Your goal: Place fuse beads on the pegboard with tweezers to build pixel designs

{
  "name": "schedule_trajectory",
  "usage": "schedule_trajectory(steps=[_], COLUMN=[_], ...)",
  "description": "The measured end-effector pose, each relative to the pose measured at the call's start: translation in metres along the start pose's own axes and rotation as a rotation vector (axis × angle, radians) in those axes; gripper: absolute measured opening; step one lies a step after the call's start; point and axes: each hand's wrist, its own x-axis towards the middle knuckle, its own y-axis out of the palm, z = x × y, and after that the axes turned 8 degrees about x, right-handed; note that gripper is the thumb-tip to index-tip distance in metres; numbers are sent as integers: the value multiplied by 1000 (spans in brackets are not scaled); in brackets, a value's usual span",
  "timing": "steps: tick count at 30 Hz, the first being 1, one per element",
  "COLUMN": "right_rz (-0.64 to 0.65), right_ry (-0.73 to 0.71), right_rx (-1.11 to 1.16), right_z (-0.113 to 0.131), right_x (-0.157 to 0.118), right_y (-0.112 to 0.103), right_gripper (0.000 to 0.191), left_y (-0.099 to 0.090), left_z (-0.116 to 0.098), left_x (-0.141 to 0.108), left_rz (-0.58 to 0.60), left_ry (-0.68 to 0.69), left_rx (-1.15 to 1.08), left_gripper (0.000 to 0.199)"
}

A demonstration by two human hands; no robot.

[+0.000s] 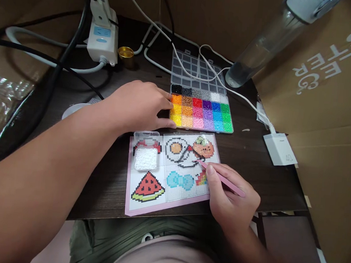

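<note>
My right hand (230,192) grips pink tweezers (225,179), their tip over the white area of a half-outlined bead figure on the clear pegboard (176,192). A fried egg, an orange face, a blue bow and a partly hidden rainbow-coloured figure also show there. My left hand (144,104) rests against the left edge of the bead box (201,113), thumb and fingers apart. Colour-sorted beads fill its compartments, and its clear lid lies open behind. A small clear case of white beads (146,158) covers part of the pattern sheet (135,179), above a printed watermelon slice (148,186).
A white power strip (102,40) and a gold cup (126,54) stand at the back left. White cables cross the box lid. A clear water bottle (257,53) is at the back right, with a white charger (280,149) nearer. Cardboard walls surround the dark table.
</note>
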Motion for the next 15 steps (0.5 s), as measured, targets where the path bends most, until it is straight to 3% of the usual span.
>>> schedule_trajectory(steps=[6,15], right_rz=[1,-1], right_ry=[-10,-44], right_rx=[-6,-11], right_z=[0,-1], right_x=[0,0], right_y=[0,0], right_gripper=[26,24], left_y=[-13,-4], left_z=[-11,-3], left_x=[3,1], left_rz=[131,55], left_ry=[-62,-36], left_rx=[116,66], left_gripper=[42,40])
